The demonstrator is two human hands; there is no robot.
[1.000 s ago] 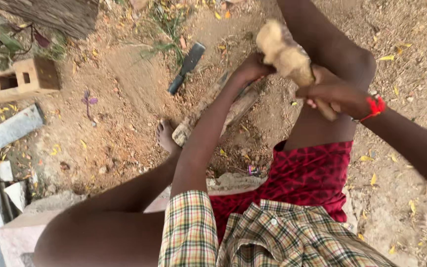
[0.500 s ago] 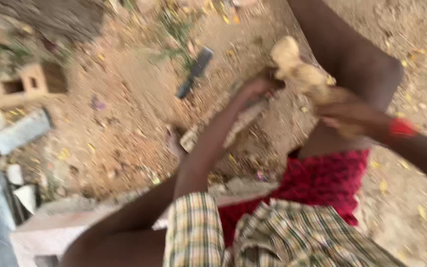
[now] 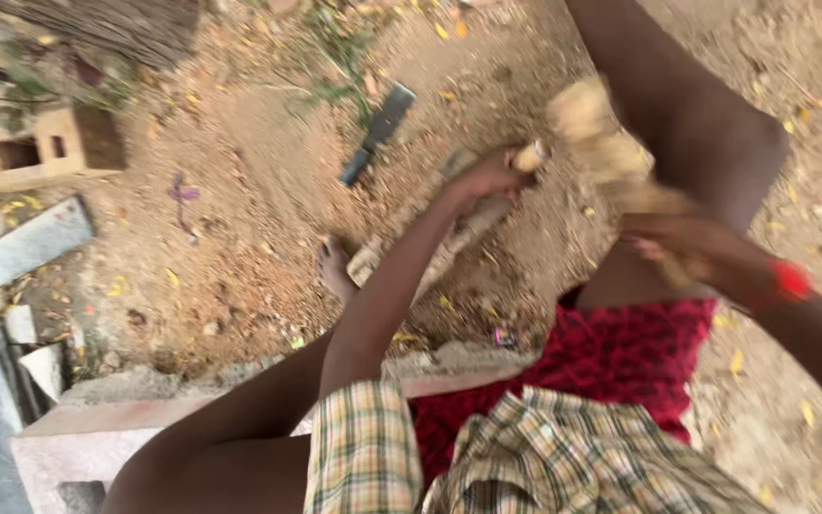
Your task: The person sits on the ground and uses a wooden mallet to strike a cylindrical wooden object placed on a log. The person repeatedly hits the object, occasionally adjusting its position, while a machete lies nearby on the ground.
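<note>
Count, head view. Hands: 2, left (image 3: 487, 179) and right (image 3: 692, 249). Pale fibrous lump (image 3: 611, 157): 1, blurred, at the right hand. Small pale piece (image 3: 528, 155): 1, at the left fingertips. Knife (image 3: 378, 133): 1, dark blade and handle, on the dirt. Wooden stick (image 3: 430, 252): 1, lying on the ground beneath the left forearm. Bare foot (image 3: 335, 269): 1 visible. Hollow brick (image 3: 45, 148): 1, two openings seen. Flat grey slab (image 3: 35, 240): 1. Small pale stone pieces (image 3: 45, 366) at the left edge: 2, perhaps more, too blurred to settle. Red wristband (image 3: 793, 281): 1. Purple flower (image 3: 183, 193): 1.
</note>
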